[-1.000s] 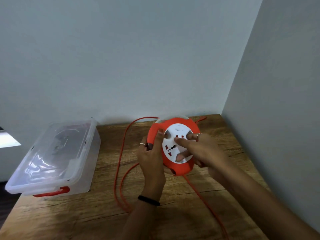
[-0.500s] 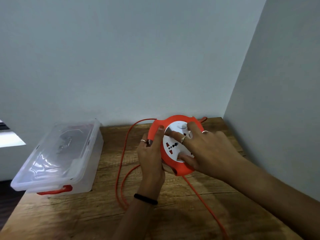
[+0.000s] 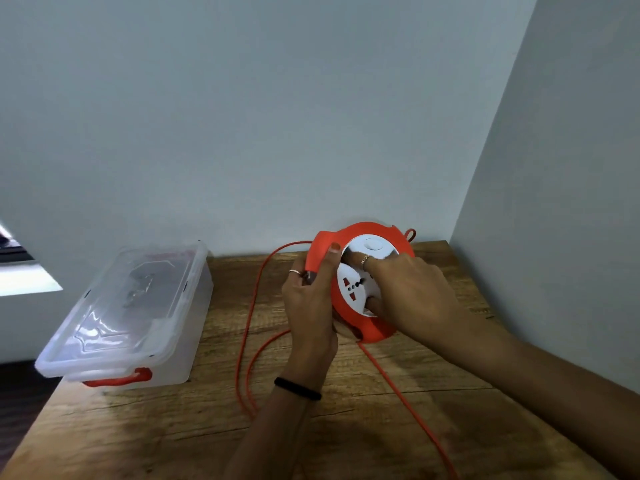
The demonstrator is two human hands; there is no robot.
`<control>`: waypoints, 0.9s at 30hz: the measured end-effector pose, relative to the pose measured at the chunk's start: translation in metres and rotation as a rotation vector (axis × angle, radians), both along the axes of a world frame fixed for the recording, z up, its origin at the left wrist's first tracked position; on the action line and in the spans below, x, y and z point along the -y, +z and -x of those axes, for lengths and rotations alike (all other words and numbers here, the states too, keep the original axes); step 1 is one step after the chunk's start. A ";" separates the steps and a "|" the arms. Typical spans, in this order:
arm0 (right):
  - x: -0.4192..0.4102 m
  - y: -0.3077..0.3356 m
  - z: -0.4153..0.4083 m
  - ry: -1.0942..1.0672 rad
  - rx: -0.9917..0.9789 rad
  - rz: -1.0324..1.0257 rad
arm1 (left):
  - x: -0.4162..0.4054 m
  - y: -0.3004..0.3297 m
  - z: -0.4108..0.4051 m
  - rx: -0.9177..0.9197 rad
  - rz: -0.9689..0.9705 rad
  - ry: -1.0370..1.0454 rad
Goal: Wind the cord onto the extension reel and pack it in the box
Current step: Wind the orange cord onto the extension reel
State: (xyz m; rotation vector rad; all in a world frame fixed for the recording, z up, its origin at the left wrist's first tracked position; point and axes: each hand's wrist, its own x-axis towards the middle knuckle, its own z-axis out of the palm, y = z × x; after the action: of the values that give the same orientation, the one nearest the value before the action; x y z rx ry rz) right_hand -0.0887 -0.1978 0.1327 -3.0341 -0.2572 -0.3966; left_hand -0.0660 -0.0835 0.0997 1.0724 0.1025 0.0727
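The reel (image 3: 360,282) is a round orange drum with a white face, tilted up on edge above the far part of the desk (image 3: 346,427), near the corner where the two walls meet. The white face carries a socket with red shutters and dark pin holes, and a round white button near its top. A small orange loop sticks out at the reel's upper right rim.

The left hand (image 3: 310,306) wraps the reel's left rim, thumb laid up over the orange edge, fingers curled behind (a firm grip, rings and a dark wristband showing). The right hand (image 3: 410,292) lies across the white face, fingers bent onto it and thumb tucked at the lower part of the face; whether it pinches a knob there I cannot tell.

The cord (image 3: 249,341), thin and orange, leaves the reel and lies in long loose loops on the desk to the left, with another run trailing toward the near right edge.

The box (image 3: 131,317), clear plastic with its lid on and a red latch at the near end, sits well left of the reel.
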 end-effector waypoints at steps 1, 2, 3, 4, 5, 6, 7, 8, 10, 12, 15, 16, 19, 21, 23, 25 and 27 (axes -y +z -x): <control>0.001 0.002 -0.001 0.002 -0.007 -0.037 | 0.000 0.001 -0.001 0.004 0.003 -0.005; 0.001 0.005 -0.001 0.002 0.007 -0.059 | 0.000 0.002 -0.002 0.010 0.002 -0.006; 0.001 0.005 -0.002 -0.003 0.023 -0.039 | 0.000 0.003 -0.003 0.013 -0.003 0.000; 0.001 0.003 -0.003 -0.001 0.048 -0.007 | 0.000 0.004 -0.004 0.019 -0.012 0.007; 0.002 0.001 -0.005 -0.001 0.068 0.037 | -0.001 0.005 -0.005 0.024 -0.019 0.013; 0.003 0.000 -0.006 -0.003 0.082 0.072 | -0.001 0.005 -0.005 0.027 -0.026 0.020; 0.003 0.001 -0.008 -0.004 0.095 0.106 | -0.001 0.005 -0.006 0.028 -0.035 0.025; 0.002 0.000 -0.008 -0.008 0.106 0.112 | -0.002 0.004 -0.007 0.029 -0.047 0.034; -0.003 -0.001 -0.006 -0.056 0.109 0.044 | -0.001 0.001 -0.008 0.040 -0.057 0.060; -0.009 -0.001 -0.005 -0.180 0.104 -0.132 | 0.003 -0.002 -0.007 0.049 -0.054 0.098; -0.015 -0.009 -0.011 -0.308 -0.049 -0.700 | 0.009 -0.006 -0.001 0.047 -0.051 0.162; -0.016 -0.012 -0.013 -0.347 -0.126 -0.916 | 0.010 -0.009 0.002 0.052 -0.069 0.170; -0.015 -0.009 -0.010 -0.431 -0.360 -1.351 | 0.006 -0.016 0.005 0.052 -0.098 0.157; -0.012 0.002 -0.005 -0.414 -0.474 -1.372 | 0.003 -0.016 0.006 0.022 -0.070 0.133; -0.007 0.012 0.004 -0.339 -0.492 -1.116 | 0.002 -0.015 0.007 -0.019 -0.013 0.107; 0.002 0.015 0.012 -0.231 -0.275 -0.647 | -0.001 -0.012 0.006 -0.049 0.045 0.082; 0.016 0.017 0.020 -0.176 0.023 -0.102 | -0.004 -0.010 0.004 -0.056 0.055 0.072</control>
State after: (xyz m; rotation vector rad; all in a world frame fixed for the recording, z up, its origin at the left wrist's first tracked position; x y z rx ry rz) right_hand -0.1089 -0.2143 0.1493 -2.9623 0.0282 -0.4425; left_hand -0.0697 -0.0794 0.0894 1.0164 0.1927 0.1041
